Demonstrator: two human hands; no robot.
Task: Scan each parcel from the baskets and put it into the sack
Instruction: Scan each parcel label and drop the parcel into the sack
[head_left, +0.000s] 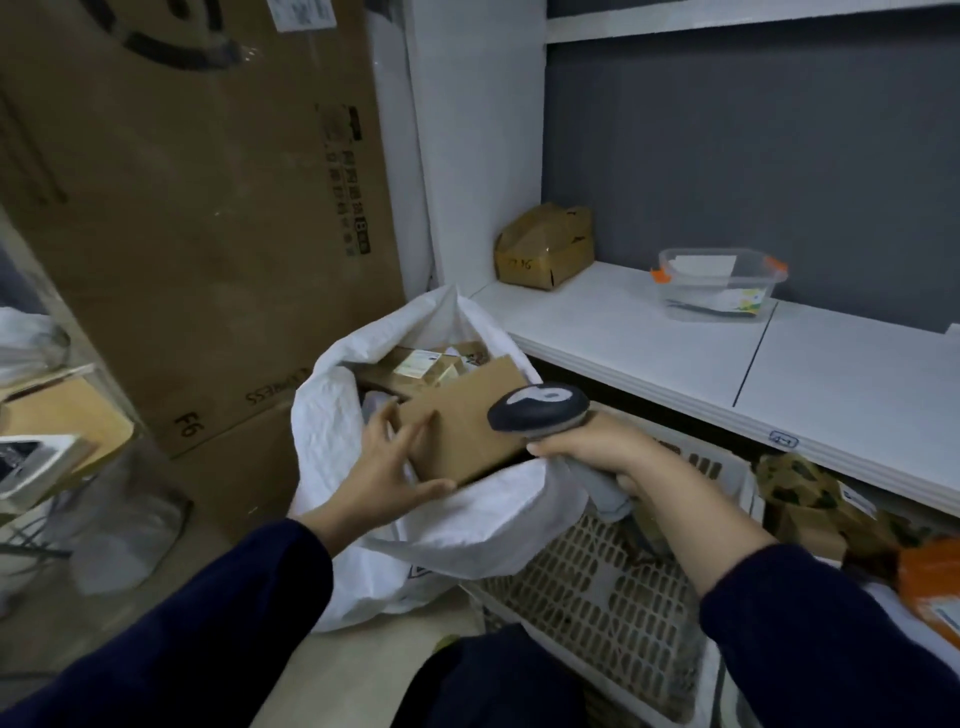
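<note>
The person's left hand (395, 467) holds the brown parcel (467, 421) by its left end, with the thumb under the near edge and the fingers spread on top. It looks like a loose hold. The parcel sits right over the open mouth of the white sack (332, 415), tipped a little, with its long side running from the hand off to the right. Other parcels (421, 364) lie deeper in the sack, on the far side. The right hand (597, 452) is wrapped tight round the scanner (537, 408), just right of the parcel and above the basket (597, 597). The left hand is the one on the parcel, so it probably only needs to let go and the parcel will slide down.
</note>
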